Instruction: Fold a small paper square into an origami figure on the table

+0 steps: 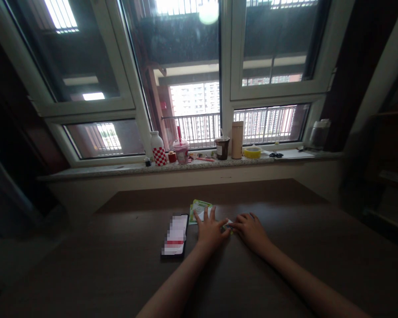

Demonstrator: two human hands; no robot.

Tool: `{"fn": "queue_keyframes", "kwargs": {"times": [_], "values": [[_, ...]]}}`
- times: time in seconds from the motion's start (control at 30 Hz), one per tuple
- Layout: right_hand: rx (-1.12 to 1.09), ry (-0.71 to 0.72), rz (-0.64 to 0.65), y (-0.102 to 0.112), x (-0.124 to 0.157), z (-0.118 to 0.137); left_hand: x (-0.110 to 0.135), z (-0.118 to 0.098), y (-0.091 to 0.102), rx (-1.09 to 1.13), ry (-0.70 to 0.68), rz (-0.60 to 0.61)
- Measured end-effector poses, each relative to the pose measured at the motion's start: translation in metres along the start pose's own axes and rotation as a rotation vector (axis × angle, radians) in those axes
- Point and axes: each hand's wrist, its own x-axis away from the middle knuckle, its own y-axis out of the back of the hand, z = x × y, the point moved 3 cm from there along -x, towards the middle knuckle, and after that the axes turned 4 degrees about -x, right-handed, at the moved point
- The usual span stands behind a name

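Observation:
My left hand lies over the table with its fingers spread. Under and beyond its fingertips are flat green-and-white cards or packets, partly overlapping and partly covered by the hand. A small green-and-white piece, perhaps paper or a packet, shows between my two hands, near the left thumb and index finger. Closing in from the other side, my right hand has its thumb and fingers pressed together at the small piece's right edge. Left of my left hand lies a black-edged phone, its lit screen blurred out.
The brown table reaches toward a window sill. On that sill stand a checkered bottle, a pink drink cup, a dark cup, a tan flask, yellow tape, scissors and a clear jar.

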Motion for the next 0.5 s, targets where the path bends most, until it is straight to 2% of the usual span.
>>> {"fn": "queue_keyframes", "kwargs": {"times": [0.2,0.5], "values": [[0.028,-0.012,0.016,0.006,0.000,0.006,0.002,0.000,0.005,-0.002,-0.038,-0.051],[0.010,-0.006,-0.004,0.004,0.000,0.004,0.003,0.000,0.015,0.021,-0.098,-0.005]]}}
